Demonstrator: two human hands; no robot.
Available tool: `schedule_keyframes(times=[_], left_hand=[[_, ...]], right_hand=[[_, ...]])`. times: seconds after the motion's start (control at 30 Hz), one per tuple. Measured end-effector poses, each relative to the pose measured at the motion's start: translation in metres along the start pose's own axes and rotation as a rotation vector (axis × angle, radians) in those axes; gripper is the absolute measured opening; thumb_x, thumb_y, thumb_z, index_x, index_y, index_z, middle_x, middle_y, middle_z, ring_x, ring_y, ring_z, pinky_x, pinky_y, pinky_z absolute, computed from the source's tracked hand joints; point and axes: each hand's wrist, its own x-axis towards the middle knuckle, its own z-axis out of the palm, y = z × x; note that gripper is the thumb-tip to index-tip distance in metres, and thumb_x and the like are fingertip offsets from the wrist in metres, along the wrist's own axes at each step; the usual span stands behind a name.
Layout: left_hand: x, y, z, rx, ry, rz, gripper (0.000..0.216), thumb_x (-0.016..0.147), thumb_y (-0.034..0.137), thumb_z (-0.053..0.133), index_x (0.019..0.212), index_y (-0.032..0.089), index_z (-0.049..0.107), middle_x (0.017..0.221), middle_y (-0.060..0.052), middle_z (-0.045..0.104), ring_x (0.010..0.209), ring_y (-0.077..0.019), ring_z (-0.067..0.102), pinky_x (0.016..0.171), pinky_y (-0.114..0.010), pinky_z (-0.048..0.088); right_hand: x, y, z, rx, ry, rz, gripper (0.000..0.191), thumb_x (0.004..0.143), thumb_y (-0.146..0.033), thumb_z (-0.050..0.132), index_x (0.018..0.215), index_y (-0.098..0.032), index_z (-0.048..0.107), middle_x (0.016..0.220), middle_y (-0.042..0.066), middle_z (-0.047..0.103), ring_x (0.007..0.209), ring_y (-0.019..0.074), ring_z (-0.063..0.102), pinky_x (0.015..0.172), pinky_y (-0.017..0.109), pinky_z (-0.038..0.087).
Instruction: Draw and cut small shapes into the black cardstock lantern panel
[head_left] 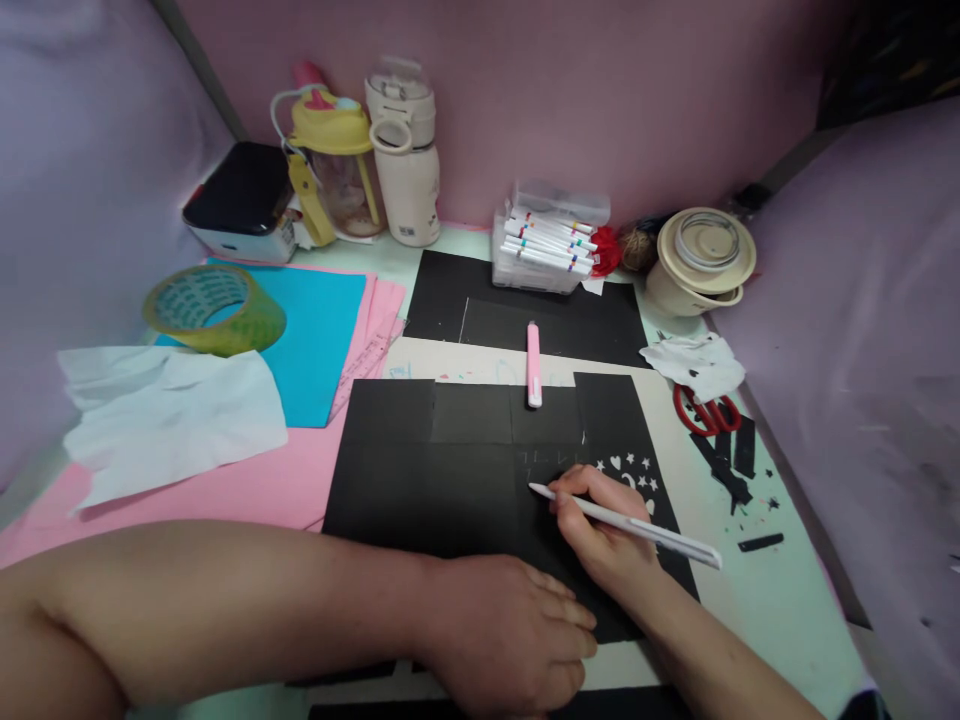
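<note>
A black sheet of card (420, 500) with cut tabs along its far edge lies in front of me. My left hand (517, 630) rests on its near part, palm down, fingers stretched out. In my right hand (607, 530) a white pen (652, 530) is held between thumb and fingers, its tip at the card's surface. Faint pale marks show on the card near the tip. Star, heart and crescent shapes appear pale on the card's right side, partly hidden by my right hand. A pink utility knife (533, 365) lies across the far edge.
Another black sheet (435, 290) and a box of markers (536, 275) lie behind. Tape (259, 320), tissue (172, 410) and coloured sheets (322, 350) are left; bottles (409, 180) stand behind. Red-handled scissors (705, 425), black scraps (745, 447) and a lidded bowl (694, 290) are right.
</note>
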Motion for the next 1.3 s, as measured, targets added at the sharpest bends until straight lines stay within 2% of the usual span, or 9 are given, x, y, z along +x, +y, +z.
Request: schedule_keyframes(times=[0.17,0.33,0.73,0.9,1.0,1.3], left_hand=[[0.001,0.001,-0.003,-0.014,0.010,-0.014,0.049,0.093,0.050,0.044,0.093,0.010,0.070,0.114,-0.012,0.068,0.113,-0.0262,0.060,0.101,-0.035,0.046],[0.001,0.000,-0.004,-0.049,0.058,-0.035,0.051,0.092,0.054,0.046,0.092,0.008,0.071,0.110,-0.013,0.069,0.110,-0.0276,0.061,0.100,-0.035,0.046],[0.003,0.002,-0.012,-0.079,0.002,-0.069,0.050,0.093,0.054,0.046,0.092,0.010,0.070,0.111,-0.012,0.070,0.114,-0.0264,0.060,0.104,-0.035,0.045],[0.003,0.003,-0.014,-0.106,0.056,-0.104,0.040,0.091,0.052,0.052,0.084,0.017,0.069,0.107,-0.010,0.071,0.112,-0.0237,0.062,0.101,-0.032,0.047],[0.003,0.003,-0.013,-0.110,0.089,-0.107,0.038,0.091,0.051,0.053,0.082,0.017,0.069,0.106,-0.010,0.071,0.112,-0.0235,0.062,0.100,-0.032,0.047],[0.004,0.002,-0.016,-0.085,0.015,-0.096,0.046,0.092,0.054,0.049,0.089,0.013,0.070,0.109,-0.009,0.071,0.114,-0.0235,0.061,0.104,-0.030,0.044]], right_hand=[[0.003,0.000,0.000,0.054,0.099,0.044,0.013,0.086,-0.016,0.055,0.076,-0.021,0.061,0.067,-0.001,0.065,0.061,0.0130,0.061,0.057,0.024,0.047],[0.004,0.000,-0.001,0.008,0.052,0.068,0.012,0.085,-0.017,0.056,0.074,-0.020,0.062,0.067,-0.001,0.066,0.058,0.0134,0.061,0.054,0.025,0.046],[0.008,-0.004,-0.002,-0.001,0.030,0.020,0.012,0.084,-0.013,0.056,0.081,-0.021,0.066,0.070,-0.002,0.070,0.062,0.0119,0.065,0.058,0.022,0.050],[0.007,-0.004,-0.001,-0.013,0.024,-0.005,0.012,0.085,-0.012,0.057,0.084,-0.020,0.066,0.072,-0.002,0.070,0.063,0.0114,0.066,0.060,0.022,0.051],[0.007,-0.004,0.000,-0.019,0.022,-0.019,0.012,0.085,-0.012,0.057,0.084,-0.020,0.066,0.073,-0.002,0.070,0.064,0.0110,0.066,0.060,0.022,0.051],[0.006,-0.002,-0.003,-0.028,0.000,-0.040,0.012,0.085,-0.012,0.055,0.078,-0.019,0.061,0.068,-0.001,0.065,0.059,0.0116,0.061,0.055,0.024,0.046]])
